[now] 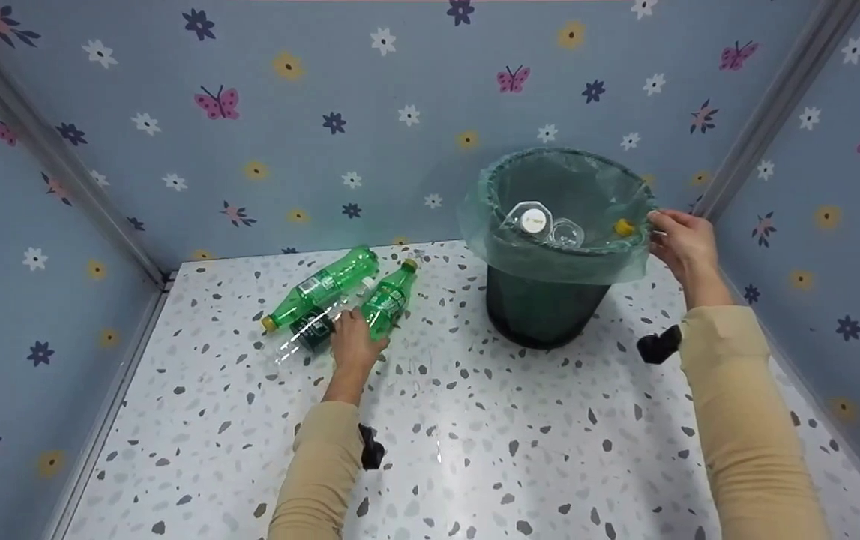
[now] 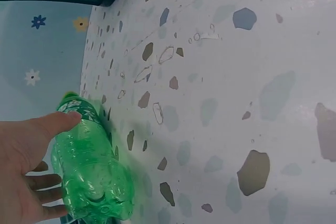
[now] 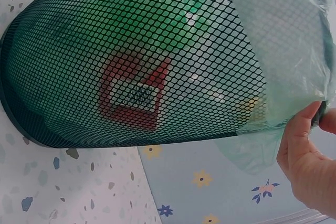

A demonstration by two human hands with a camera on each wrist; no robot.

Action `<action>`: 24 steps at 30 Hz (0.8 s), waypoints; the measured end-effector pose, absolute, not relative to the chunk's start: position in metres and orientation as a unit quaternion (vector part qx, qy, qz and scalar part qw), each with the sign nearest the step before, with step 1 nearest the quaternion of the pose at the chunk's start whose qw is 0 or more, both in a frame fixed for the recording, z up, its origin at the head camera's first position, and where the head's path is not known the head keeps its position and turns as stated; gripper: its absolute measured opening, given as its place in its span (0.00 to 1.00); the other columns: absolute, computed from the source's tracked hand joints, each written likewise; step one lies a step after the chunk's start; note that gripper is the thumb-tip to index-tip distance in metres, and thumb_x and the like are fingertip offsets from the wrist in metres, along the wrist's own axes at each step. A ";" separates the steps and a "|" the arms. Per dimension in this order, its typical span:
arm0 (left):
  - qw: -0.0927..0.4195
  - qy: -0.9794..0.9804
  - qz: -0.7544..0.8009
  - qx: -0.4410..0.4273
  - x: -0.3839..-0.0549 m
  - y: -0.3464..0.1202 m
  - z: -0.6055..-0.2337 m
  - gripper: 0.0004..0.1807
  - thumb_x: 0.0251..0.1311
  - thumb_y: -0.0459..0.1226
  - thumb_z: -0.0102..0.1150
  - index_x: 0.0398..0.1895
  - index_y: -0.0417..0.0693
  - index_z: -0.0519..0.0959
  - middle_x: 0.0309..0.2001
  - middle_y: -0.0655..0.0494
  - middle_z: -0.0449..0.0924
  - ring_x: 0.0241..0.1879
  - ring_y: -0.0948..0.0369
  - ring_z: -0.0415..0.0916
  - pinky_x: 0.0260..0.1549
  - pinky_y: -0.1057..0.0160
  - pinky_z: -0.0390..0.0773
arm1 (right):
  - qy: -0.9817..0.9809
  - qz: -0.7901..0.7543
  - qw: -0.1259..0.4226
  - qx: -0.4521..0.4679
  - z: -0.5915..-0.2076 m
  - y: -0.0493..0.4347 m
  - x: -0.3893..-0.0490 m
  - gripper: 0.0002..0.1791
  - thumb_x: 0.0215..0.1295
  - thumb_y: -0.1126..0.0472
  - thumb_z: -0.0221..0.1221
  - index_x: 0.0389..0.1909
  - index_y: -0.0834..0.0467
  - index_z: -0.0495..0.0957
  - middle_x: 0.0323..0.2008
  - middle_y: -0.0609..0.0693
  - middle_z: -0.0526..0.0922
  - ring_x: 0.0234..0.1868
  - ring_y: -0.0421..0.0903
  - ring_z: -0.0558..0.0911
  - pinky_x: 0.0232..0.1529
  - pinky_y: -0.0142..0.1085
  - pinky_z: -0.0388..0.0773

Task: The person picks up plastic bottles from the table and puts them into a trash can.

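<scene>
Short green bottle (image 1: 388, 300) lies on its side on the speckled white surface (image 1: 474, 442), left of the bin & well apart from it, cap end twd the back wall (image 1: 370, 165). L hand (image 1: 353, 346) is at its base end: thumb over the label, fingers along the other side (can't tell from these views if it's a firm grasp or just a touch).

Right beside it, a clear bottle (image 1: 313, 328) w/ dark label & white cap, also lying down, btwn the short one & a longer green bottle (image 1: 328, 285), whose yellow cap points twd the near left.

R hand (image 1: 688, 244) pinches the edge of the bin (image 1: 549, 311) at its right side, thumb & fingers closed on rim + liner. Bin's dark mesh, upright, w/ a pale green liner (image 1: 572, 264) folded over the rim. Inside: a white cap (image 1: 534, 220), clear plastic around it, a yellow cap (image 1: 624, 227) nr the R hand; a red label (image 3: 131, 93) shows thru the mesh.

Both sleeves (image 1: 737, 390) tan; a small black gadget (image 1: 371, 448) by each wrist. Wall's blue w/ flowers & butterflies.
</scene>
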State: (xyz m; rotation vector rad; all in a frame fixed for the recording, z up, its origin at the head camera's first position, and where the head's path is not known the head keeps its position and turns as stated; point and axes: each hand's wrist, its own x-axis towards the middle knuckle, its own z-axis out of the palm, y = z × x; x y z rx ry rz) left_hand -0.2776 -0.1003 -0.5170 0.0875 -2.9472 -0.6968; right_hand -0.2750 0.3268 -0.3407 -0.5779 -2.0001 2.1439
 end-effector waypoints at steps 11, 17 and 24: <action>0.071 -0.983 -0.168 0.022 -0.285 -0.099 -0.533 0.41 0.43 0.43 0.68 0.54 0.25 0.61 0.47 0.33 0.65 0.49 0.43 0.65 0.43 0.48 0.68 | -0.678 0.705 0.067 -0.197 -0.338 0.323 -0.273 0.26 0.62 0.58 0.52 0.59 0.65 0.62 0.41 0.50 0.68 0.38 0.42 0.72 0.32 0.24 0.74; 0.082 -0.986 -0.144 0.020 -0.286 -0.094 -0.537 0.41 0.42 0.40 0.68 0.55 0.25 0.60 0.46 0.33 0.66 0.48 0.43 0.65 0.42 0.48 0.67 | -0.680 0.702 0.065 -0.203 -0.337 0.325 -0.274 0.23 0.64 0.59 0.50 0.58 0.64 0.61 0.40 0.49 0.67 0.37 0.42 0.71 0.32 0.25 0.74; 0.100 -0.985 -0.136 0.028 -0.286 -0.091 -0.540 0.37 0.42 0.37 0.66 0.55 0.27 0.62 0.44 0.35 0.68 0.46 0.44 0.66 0.41 0.48 0.67 | -0.667 0.722 0.063 -0.172 -0.396 0.380 -0.327 0.23 0.55 0.55 0.60 0.52 0.58 0.71 0.43 0.50 0.72 0.41 0.45 0.75 0.40 0.34 0.75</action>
